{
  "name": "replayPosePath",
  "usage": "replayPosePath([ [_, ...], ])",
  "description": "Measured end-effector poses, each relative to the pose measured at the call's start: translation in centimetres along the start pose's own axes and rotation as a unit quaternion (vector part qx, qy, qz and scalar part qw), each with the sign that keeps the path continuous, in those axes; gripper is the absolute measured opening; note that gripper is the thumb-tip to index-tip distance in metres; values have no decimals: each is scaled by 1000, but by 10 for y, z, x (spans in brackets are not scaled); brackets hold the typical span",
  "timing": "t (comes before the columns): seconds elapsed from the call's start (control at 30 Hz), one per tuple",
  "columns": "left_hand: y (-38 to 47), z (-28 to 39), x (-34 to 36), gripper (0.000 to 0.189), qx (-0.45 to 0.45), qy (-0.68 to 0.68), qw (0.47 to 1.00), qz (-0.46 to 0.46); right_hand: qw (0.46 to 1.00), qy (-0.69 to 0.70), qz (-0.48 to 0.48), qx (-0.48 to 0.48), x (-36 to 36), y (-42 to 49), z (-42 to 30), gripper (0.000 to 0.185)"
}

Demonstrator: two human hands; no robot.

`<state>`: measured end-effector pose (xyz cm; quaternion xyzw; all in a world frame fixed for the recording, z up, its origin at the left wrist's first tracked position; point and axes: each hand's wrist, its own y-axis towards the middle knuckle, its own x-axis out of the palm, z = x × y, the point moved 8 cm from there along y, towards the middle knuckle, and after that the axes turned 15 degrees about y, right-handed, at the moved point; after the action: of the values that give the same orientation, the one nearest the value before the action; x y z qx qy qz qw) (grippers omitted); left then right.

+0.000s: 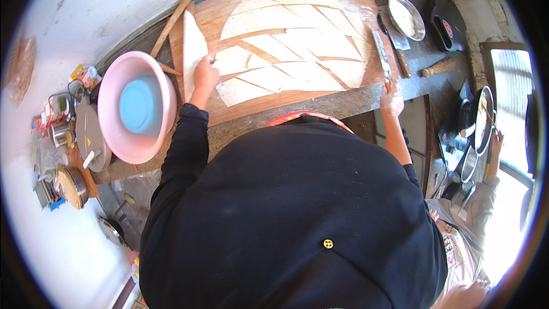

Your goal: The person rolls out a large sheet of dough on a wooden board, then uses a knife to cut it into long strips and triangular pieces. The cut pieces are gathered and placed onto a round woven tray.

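Note:
Flat dough (279, 47), cut into slanted pieces with narrow gaps between them, covers most of a floured wooden board (240, 103). My left hand (206, 77) has its fingers closed at the lower right edge of a long pale dough strip (194, 38) along the board's left side; the fingertips seem to grip it. In my right hand (391, 98) is the handle of a knife (381, 53), its blade pointing away from me over the board's right edge. Beside that blade, a cleaver (399, 40) with a wooden handle lies on the counter.
A rolling pin (171, 23) lies at the board's left, near a pink basin (105, 107) with a blue bowl (139, 103) inside. A metal bowl of flour (403, 17) stands at the back right. Another person's hand (497, 141) is at a pan (484, 120) on the right.

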<state>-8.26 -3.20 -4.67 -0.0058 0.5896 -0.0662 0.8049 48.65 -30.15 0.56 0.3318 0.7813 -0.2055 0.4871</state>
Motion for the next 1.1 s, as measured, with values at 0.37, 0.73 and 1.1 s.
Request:
replayPosePath([
  [0.37,2,2,-5,13,-11,4,1000,10,998,40,36,-38,28,36,17,42],
  [0.73,-9,12,-23,26,-82,-259,959,-76,977,10,21,-214,44,26,-64,26],
  [1.1,-25,-7,-38,36,-47,-25,998,-14,994,-88,24,-67,44,40,-13,49],
])
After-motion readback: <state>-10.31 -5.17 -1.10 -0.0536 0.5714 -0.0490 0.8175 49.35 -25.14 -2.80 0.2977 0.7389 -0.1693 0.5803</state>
